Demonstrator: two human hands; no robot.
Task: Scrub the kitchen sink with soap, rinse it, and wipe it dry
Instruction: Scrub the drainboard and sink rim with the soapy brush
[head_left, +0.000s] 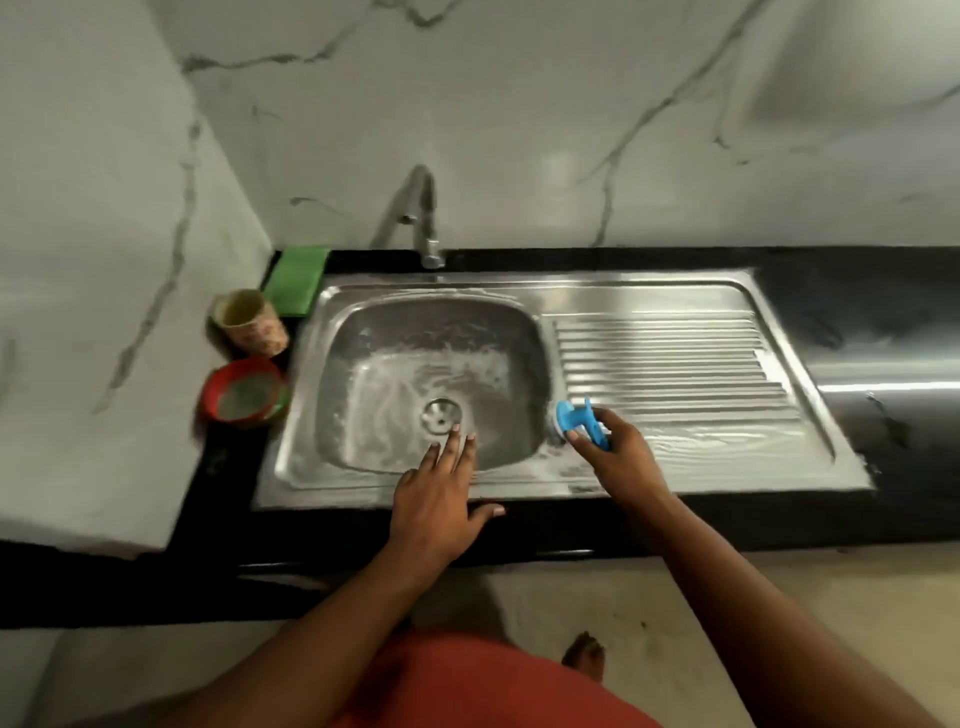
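Our left hand (434, 506) lay flat on the soapy sink (649, 291); our right hand (621, 457) gripped a scrubber (575, 415); black counter (857, 291) below them, marble wall (519, 130) beyond

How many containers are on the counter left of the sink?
2. A patterned cup stands by the back-left corner of the sink, beside the green pad; a red-rimmed bowl sits just in front of it. None appears hidden.
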